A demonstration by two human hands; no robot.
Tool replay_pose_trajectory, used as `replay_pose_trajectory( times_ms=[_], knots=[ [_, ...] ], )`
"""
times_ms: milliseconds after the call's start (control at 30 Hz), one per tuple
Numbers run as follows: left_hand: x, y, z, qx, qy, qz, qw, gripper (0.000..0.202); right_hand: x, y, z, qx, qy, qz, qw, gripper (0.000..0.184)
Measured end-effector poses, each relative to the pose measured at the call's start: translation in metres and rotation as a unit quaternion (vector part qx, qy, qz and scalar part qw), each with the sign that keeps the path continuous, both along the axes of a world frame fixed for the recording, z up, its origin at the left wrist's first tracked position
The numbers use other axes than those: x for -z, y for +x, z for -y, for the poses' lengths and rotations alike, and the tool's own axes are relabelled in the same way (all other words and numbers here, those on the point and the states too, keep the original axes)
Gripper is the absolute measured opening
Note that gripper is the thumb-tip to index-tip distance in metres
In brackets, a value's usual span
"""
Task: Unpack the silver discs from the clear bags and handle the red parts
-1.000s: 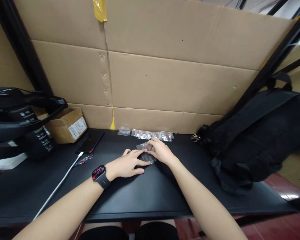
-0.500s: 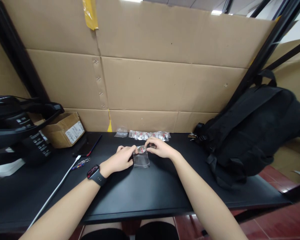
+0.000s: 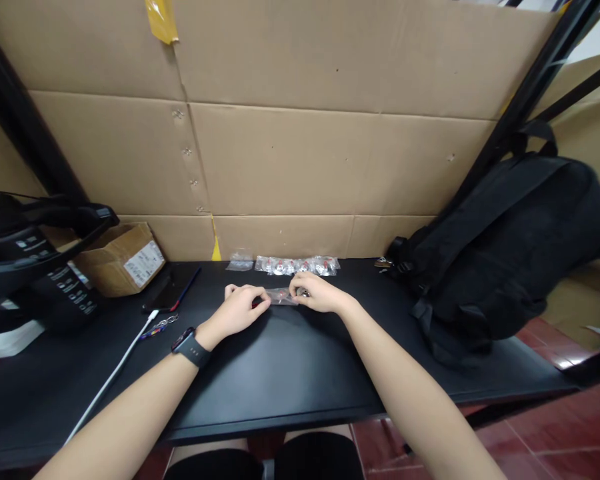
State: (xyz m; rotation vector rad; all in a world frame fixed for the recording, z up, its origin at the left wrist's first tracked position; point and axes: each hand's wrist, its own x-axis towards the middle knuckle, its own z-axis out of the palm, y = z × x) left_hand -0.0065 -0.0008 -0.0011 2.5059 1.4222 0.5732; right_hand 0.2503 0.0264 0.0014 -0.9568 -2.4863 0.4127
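Note:
Between my two hands a small clear plastic bag [image 3: 281, 296] is stretched sideways just above the black table, with a bit of red showing through it. My left hand [image 3: 244, 308], a dark watch on its wrist, pinches the bag's left end. At the other end my right hand [image 3: 316, 293] has its fingers closed on the bag, and something small and shiny shows at its fingertips. Behind the hands lies a row of clear bags [image 3: 297, 266] holding shiny round pieces with red parts. Left of that row is a flat clear bag [image 3: 241, 260].
A black backpack [image 3: 510, 247] leans at the right. On the left are a cardboard box [image 3: 123, 260], a phone [image 3: 167, 293], a white cable [image 3: 113, 373], a keyring [image 3: 157, 327] and a large black bottle [image 3: 55, 267]. A cardboard wall [image 3: 300, 160] stands behind the table.
The bag, which hung down toward me below the fingers, is now stretched sideways between my hands. My left hand has shifted slightly left. The camera view has tilted down a little.

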Motion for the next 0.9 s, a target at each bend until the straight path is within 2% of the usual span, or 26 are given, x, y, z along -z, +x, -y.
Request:
replay_pose_trajectory(
  times_ms=[133,200,267,367,500,567,633,767,833,900],
  knots=[
    [-0.001,-0.001,-0.002,-0.009,-0.012,-0.011,1.0,0.035,0.003,0.0,-0.001,0.052,0.025,-0.014,0.998,0.014],
    [-0.001,-0.001,-0.002,0.003,-0.011,-0.014,1.0,0.038,0.004,-0.001,0.001,0.047,0.014,-0.014,0.999,0.029],
    [0.0,0.0,-0.002,0.006,-0.006,-0.004,1.0,0.033,0.004,-0.004,0.002,0.028,-0.007,-0.009,1.0,0.036],
    [0.003,0.0,-0.002,-0.013,0.003,0.028,1.0,0.021,0.006,-0.011,0.005,0.038,-0.018,-0.028,0.999,0.028],
    [0.009,-0.002,-0.004,-0.044,0.03,0.046,0.998,0.031,0.005,-0.021,0.01,0.133,0.07,-0.017,0.988,0.061],
    [0.013,-0.004,-0.005,-0.04,0.047,0.035,0.997,0.035,0.003,-0.025,0.014,0.132,0.093,0.023,0.987,0.053],
    [0.015,-0.004,-0.006,-0.031,0.058,0.018,0.998,0.035,0.003,-0.029,0.017,0.111,0.085,0.053,0.989,0.04],
    [0.016,-0.003,-0.005,-0.018,0.066,0.004,0.998,0.025,0.007,-0.032,0.019,0.114,0.062,0.061,0.99,0.05],
    [0.016,-0.003,-0.004,-0.011,0.065,0.0,0.998,0.027,0.011,-0.033,0.018,0.111,0.053,0.047,0.991,0.053],
    [0.015,-0.003,-0.003,0.003,0.064,-0.01,0.998,0.033,0.013,-0.034,0.016,0.109,0.047,0.03,0.993,0.047]
  ],
)
